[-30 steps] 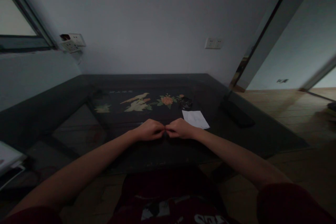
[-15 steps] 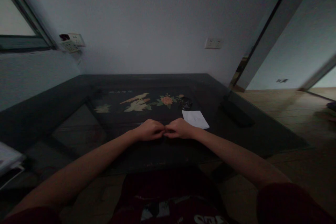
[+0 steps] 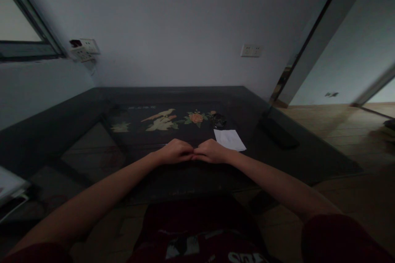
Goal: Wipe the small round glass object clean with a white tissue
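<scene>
My left hand [image 3: 176, 151] and my right hand [image 3: 211, 151] meet in front of me, low over the dark table [image 3: 173, 181]. Both have curled fingers, and their tips press against each other. Whether anything small sits between the fingertips is hidden. A white sheet of paper [image 3: 230, 139] lies just beyond my right wrist, partly covered by it. Behind the paper is a small dark, shiny object [image 3: 219, 120] whose kind I cannot make out. Pale bird and orange flower pictures [image 3: 195, 117] decorate the tabletop past my hands.
A long black object [image 3: 279, 132] rests toward the table's right side. At the left edge stands a white item [image 3: 10, 185], cut off by the frame. Wall sockets [image 3: 251, 50] are above the table's far edge. Wooden floor [image 3: 321, 125] extends on the right.
Both hands stay in almost the same place. The fingers have shifted slightly where the fingertips meet; nothing else has visibly moved.
</scene>
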`<control>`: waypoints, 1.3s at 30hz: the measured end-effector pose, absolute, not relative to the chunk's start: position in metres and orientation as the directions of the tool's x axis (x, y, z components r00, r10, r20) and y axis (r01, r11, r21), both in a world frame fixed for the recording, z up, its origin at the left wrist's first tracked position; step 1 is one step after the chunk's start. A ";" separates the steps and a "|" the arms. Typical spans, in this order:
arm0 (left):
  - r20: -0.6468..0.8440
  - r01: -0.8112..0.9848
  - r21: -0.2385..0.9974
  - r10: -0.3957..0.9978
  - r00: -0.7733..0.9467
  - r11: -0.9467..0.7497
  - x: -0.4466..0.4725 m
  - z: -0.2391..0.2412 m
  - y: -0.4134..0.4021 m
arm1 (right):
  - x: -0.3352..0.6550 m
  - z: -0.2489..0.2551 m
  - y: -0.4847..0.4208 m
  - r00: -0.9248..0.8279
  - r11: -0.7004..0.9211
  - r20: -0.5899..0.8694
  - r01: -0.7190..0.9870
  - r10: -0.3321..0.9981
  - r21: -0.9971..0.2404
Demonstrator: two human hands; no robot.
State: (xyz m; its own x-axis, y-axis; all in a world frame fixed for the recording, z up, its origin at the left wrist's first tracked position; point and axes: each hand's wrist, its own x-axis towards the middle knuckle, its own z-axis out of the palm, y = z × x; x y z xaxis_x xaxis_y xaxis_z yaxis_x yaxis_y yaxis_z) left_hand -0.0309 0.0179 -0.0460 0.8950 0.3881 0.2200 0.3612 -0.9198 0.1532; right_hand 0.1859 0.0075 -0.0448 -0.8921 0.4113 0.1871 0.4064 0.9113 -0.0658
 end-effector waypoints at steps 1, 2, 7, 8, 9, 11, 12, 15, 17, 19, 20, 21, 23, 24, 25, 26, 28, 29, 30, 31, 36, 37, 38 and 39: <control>0.221 0.361 0.156 0.389 0.895 -0.919 -0.031 -0.046 0.018 | 0.186 -0.045 0.008 -0.894 0.913 0.184 0.403 0.408 -0.065; 0.221 0.362 0.158 0.390 0.894 -0.919 -0.031 -0.045 0.018 | 0.186 -0.045 0.008 -0.896 0.914 0.181 0.401 0.406 -0.064; 0.226 0.364 0.174 0.397 0.889 -0.915 -0.030 -0.041 0.016 | 0.185 -0.043 0.007 -0.898 0.912 0.163 0.405 0.410 -0.061; 0.229 0.365 0.175 0.398 0.888 -0.914 -0.030 -0.040 0.016 | 0.185 -0.042 0.007 -0.898 0.912 0.159 0.405 0.410 -0.063; 0.230 0.366 0.174 0.399 0.887 -0.914 -0.030 -0.040 0.016 | 0.185 -0.042 0.007 -0.899 0.912 0.155 0.404 0.409 -0.063; 0.228 0.367 0.172 0.399 0.888 -0.914 -0.031 -0.039 0.017 | 0.184 -0.041 0.006 -0.900 0.911 0.145 0.407 0.411 -0.059; 0.228 0.368 0.173 0.401 0.888 -0.914 -0.032 -0.039 0.017 | 0.184 -0.041 0.006 -0.900 0.911 0.137 0.409 0.413 -0.056; 0.228 0.369 0.171 0.401 0.887 -0.913 -0.033 -0.038 0.018 | 0.183 -0.041 0.006 -0.899 0.907 0.117 0.420 0.422 -0.043; 0.226 0.375 0.169 0.406 0.886 -0.912 -0.033 -0.038 0.018 | 0.183 -0.041 0.007 -0.897 0.905 0.119 0.423 0.425 -0.041; 0.224 0.378 0.168 0.409 0.885 -0.910 -0.034 -0.039 0.019 | 0.184 -0.041 0.007 -0.897 0.905 0.125 0.421 0.424 -0.053; 0.225 0.380 0.167 0.410 0.884 -0.910 -0.034 -0.039 0.019 | 0.184 -0.041 0.007 -0.897 0.906 0.126 0.418 0.423 -0.062; 0.227 0.380 0.168 0.411 0.883 -0.910 -0.034 -0.039 0.020 | 0.184 -0.040 0.007 -0.897 0.906 0.126 0.417 0.423 -0.071; 0.226 0.380 0.176 0.414 0.882 -0.908 -0.035 -0.039 0.020 | 0.184 -0.039 0.007 -0.897 0.905 0.120 0.418 0.426 -0.082; 0.224 0.382 0.187 0.418 0.880 -0.905 -0.035 -0.039 0.021 | 0.185 -0.039 0.007 -0.897 0.904 0.115 0.420 0.428 -0.085; 0.221 0.386 0.203 0.427 0.877 -0.900 -0.035 -0.039 0.021 | 0.185 -0.038 0.007 -0.896 0.902 0.109 0.422 0.430 -0.087; 0.220 0.393 0.224 0.439 0.871 -0.892 -0.035 -0.039 0.021 | 0.185 -0.037 0.007 -0.896 0.901 0.102 0.424 0.432 -0.089; 0.218 0.410 0.282 0.475 0.853 -0.867 -0.035 -0.040 0.022 | 0.185 -0.034 0.007 -0.892 0.896 0.092 0.434 0.442 -0.095; 0.218 0.418 0.318 0.494 0.842 -0.851 -0.035 -0.041 0.023 | 0.185 -0.033 0.007 -0.890 0.893 0.089 0.438 0.446 -0.103; 0.214 0.423 0.354 0.513 0.831 -0.834 -0.034 -0.041 0.023 | 0.186 -0.033 0.007 -0.889 0.891 0.086 0.439 0.450 -0.118; 0.209 0.424 0.391 0.528 0.823 -0.817 -0.034 -0.042 0.024 | 0.186 -0.032 0.006 -0.888 0.888 0.084 0.438 0.451 -0.141; 0.161 0.405 0.558 0.574 0.803 -0.724 -0.034 -0.044 0.025 | 0.188 -0.030 0.005 -0.894 0.868 0.067 0.408 0.442 -0.283; 0.150 0.405 0.583 0.583 0.798 -0.704 -0.034 -0.044 0.025 | 0.188 -0.029 0.004 -0.893 0.862 0.066 0.408 0.446 -0.303; 0.142 0.407 0.605 0.595 0.791 -0.685 -0.034 -0.044 0.025 | 0.188 -0.029 0.004 -0.890 0.854 0.068 0.409 0.451 -0.321; 0.135 0.410 0.623 0.608 0.782 -0.666 -0.034 -0.044 0.025 | 0.189 -0.028 0.003 -0.886 0.847 0.072 0.411 0.459 -0.339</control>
State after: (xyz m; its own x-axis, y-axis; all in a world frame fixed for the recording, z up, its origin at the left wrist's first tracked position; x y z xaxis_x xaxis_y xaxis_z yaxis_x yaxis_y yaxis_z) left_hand -0.0337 0.0247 -0.0437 0.7822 0.6082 0.1354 0.4098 -0.6659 0.6234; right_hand 0.1885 0.0033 -0.0285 -0.8857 0.4586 0.0724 0.4106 0.8465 -0.3388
